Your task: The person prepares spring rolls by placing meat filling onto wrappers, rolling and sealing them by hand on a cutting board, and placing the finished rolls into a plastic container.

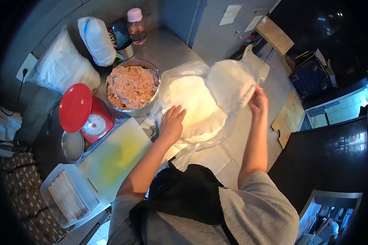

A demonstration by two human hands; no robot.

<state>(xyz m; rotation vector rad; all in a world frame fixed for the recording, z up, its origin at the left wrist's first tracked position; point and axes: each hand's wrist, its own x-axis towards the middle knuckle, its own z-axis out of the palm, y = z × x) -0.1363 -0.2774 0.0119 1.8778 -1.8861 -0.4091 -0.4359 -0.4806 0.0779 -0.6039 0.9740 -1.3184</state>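
On metal counter [169, 41] at left, noted steel bowl [129, 110] of mince [133, 86]. Rightward, found left hand [171, 122] flat, fingers spread, palm hidden, upon white stack [198, 104] in clear bag [194, 69], underside unseen; read long axis as slanting down-right. Observed right hand [259, 101] pinching pale round sheet [230, 83] extending up-left, fingertips unclear.

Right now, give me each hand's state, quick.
Left hand: open, palm down, on the edge of the pale round stack, gripping nothing visible.
Right hand: closed, pinching the edge of a thin round sheet.
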